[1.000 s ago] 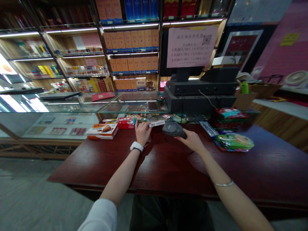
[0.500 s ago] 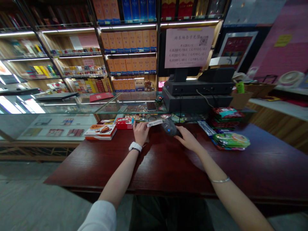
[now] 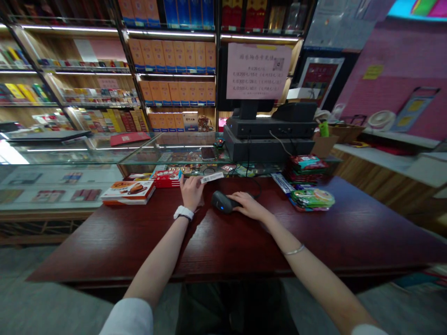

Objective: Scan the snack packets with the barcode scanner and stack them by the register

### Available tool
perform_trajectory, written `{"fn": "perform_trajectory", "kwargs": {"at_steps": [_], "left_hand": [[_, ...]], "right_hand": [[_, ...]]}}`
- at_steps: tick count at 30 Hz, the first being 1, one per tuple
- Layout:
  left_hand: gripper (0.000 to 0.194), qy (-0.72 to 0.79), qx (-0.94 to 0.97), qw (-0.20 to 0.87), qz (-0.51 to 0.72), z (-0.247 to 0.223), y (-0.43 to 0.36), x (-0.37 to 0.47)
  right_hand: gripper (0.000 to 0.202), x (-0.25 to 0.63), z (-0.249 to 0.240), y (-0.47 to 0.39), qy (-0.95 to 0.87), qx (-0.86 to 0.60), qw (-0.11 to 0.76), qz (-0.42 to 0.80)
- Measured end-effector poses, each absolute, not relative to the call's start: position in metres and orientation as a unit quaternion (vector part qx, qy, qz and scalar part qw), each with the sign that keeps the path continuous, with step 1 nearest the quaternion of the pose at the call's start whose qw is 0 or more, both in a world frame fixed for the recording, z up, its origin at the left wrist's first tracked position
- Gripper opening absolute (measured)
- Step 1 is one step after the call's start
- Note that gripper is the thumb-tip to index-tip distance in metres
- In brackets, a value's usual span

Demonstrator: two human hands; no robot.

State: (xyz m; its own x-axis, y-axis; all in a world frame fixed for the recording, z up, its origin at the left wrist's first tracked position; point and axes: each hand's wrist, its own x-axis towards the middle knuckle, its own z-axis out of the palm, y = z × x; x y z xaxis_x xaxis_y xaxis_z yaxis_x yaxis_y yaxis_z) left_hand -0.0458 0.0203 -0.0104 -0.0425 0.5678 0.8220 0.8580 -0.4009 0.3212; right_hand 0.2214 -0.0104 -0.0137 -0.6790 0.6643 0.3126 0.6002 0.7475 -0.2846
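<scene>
My right hand (image 3: pixel 247 204) is wrapped round the handle of a dark barcode scanner (image 3: pixel 221 203), which lies low at the tabletop with a blue light on its head. Between the fingers of my left hand (image 3: pixel 191 191) is a small flat box (image 3: pixel 212 177), its pale side with a barcode facing me. Just left of that hand sits a stack of red packets (image 3: pixel 166 178). Farther left is an orange and white snack box (image 3: pixel 128 192) with a picture of a round cake.
Green snack packs (image 3: pixel 312 199) and a pile of red packets (image 3: pixel 307 167) lie on the right of the dark wooden table (image 3: pixel 223 251). Behind stand a glass display case (image 3: pixel 174 144) with a phone (image 3: pixel 208 153) on top, and a monitor with a paper sign (image 3: pixel 258 70).
My right hand has lowered the scanner to the tabletop, away from the box. The left hand still holds the box. The view has turned to the right.
</scene>
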Motion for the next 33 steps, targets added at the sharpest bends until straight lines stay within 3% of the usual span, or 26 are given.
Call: {"fn": "perform_trajectory", "kwargs": {"at_steps": [12, 19, 23, 27, 33], "left_hand": [[0.012, -0.526, -0.685, 0.136, -0.486, -0.007, 0.018, -0.045], [0.018, -0.482, -0.719, 0.156, -0.476, -0.001, 0.012, -0.043], [0.022, -0.441, -0.738, 0.178, -0.479, 0.003, 0.007, -0.036], [0.021, -0.4, -0.757, 0.185, -0.482, 0.005, 0.001, -0.026], [0.021, -0.386, -0.775, 0.166, -0.471, 0.005, -0.007, -0.016]], "right_hand": [[0.059, 0.209, -0.019, -0.017, -0.907, -0.338, 0.208, 0.138], [0.054, 0.218, -0.011, -0.013, -0.845, -0.358, 0.342, 0.201], [0.067, 0.222, -0.009, -0.007, -0.782, -0.402, 0.433, 0.198], [0.075, 0.22, -0.009, -0.007, -0.744, -0.41, 0.47, 0.24], [0.058, 0.21, -0.011, -0.01, -0.708, -0.407, 0.51, 0.269]]}}
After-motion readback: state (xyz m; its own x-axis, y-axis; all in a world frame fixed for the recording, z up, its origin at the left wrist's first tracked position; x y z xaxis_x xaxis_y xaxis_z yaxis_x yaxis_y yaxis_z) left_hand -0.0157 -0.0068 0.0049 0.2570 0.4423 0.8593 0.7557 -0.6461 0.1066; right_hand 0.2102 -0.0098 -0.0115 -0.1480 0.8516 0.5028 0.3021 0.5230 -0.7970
